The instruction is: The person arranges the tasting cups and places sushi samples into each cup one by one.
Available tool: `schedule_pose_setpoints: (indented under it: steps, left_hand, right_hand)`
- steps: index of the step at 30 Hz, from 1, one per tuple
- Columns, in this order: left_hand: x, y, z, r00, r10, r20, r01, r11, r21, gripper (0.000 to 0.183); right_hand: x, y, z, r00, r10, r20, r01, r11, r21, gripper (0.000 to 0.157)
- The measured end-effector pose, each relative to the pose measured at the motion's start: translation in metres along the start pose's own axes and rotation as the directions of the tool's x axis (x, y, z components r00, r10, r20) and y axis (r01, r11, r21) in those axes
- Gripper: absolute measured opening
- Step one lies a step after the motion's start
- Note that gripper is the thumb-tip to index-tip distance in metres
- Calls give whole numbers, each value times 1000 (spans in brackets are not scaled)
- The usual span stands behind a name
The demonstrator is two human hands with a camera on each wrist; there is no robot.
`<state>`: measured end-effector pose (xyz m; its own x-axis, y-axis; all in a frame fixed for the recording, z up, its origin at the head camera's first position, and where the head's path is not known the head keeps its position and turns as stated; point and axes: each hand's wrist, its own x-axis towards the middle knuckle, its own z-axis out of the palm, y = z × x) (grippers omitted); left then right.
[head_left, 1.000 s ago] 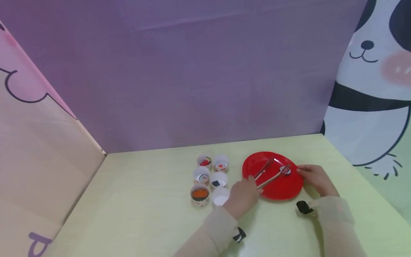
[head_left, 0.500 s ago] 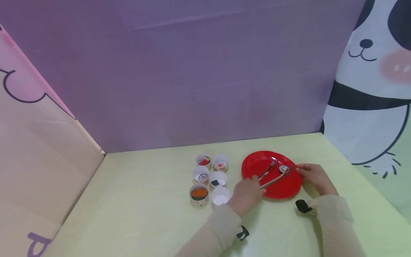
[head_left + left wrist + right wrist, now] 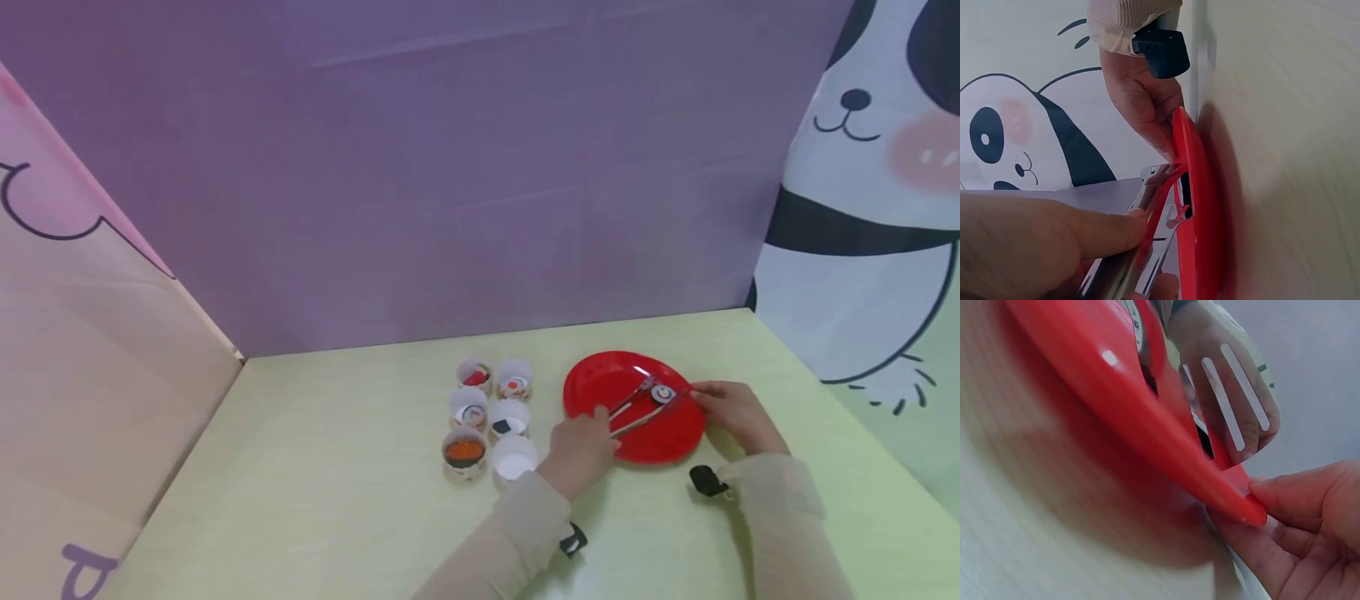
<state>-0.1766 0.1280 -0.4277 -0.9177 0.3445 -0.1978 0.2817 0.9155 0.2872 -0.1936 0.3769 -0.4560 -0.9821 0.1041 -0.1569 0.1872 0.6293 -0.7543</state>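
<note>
In the head view a red plate (image 3: 588,387) lies at the right of the table. My right hand (image 3: 738,417) pinches its right rim between thumb and fingers; the right wrist view shows the thumb (image 3: 1297,494) on top. From the near left side, my left hand (image 3: 581,450) holds metal tongs (image 3: 636,423) over the plate. Their slotted ends (image 3: 1232,397) are spread on either side of a small round piece (image 3: 662,394), white with a dark rim, like a sushi roll. Whether the tongs touch it I cannot tell.
Left of the plate stand several small paper cups in two columns. One cup (image 3: 465,454) holds an orange-topped piece, another (image 3: 475,377) something red and green. The nearest right-hand cup (image 3: 515,458) is partly behind my left hand. A purple wall (image 3: 480,183) rises behind the table.
My left hand has moved slightly right and the tongs have shifted right, so their ends now stand around the round piece. My right hand stays on the plate's rim.
</note>
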Motion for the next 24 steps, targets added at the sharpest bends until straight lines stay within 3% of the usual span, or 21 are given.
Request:
schedule_pose_setpoints:
  steps: [8,24]
  left_hand:
    - [3,2,3,1000,-14,-19,16,996,82,34]
    - [3,0,4,1000,-13,-26,14,998,58,40]
  right_hand:
    - [1,0,0,999,37,21,-38,999,15,52]
    - [-1,0,0,999,32,16,-33,999,27,51]
